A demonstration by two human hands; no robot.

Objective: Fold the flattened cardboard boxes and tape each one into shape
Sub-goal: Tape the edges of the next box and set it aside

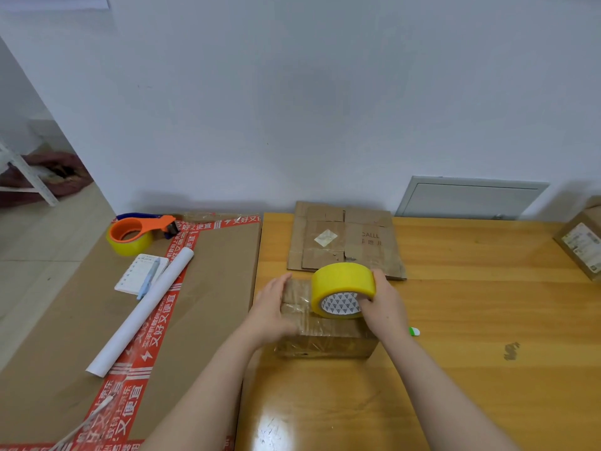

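A small folded cardboard box (325,340) stands on the wooden table (471,320) in front of me, with clear tape shining on its top and front. My left hand (273,307) grips the box's left side, fingers curled over the top edge. My right hand (385,307) holds a yellow tape roll (341,288) upright on the box's top, thumb in the core. Behind the box lies a flattened cardboard box (344,239).
To the left lies a large cardboard sheet (211,288) with red printed tape, bearing an orange tape dispenser (136,236), a notepad with a pen (140,275) and a white paper roll (146,307). Another box (582,242) sits at the far right. A small green-white object (414,331) lies by my right wrist.
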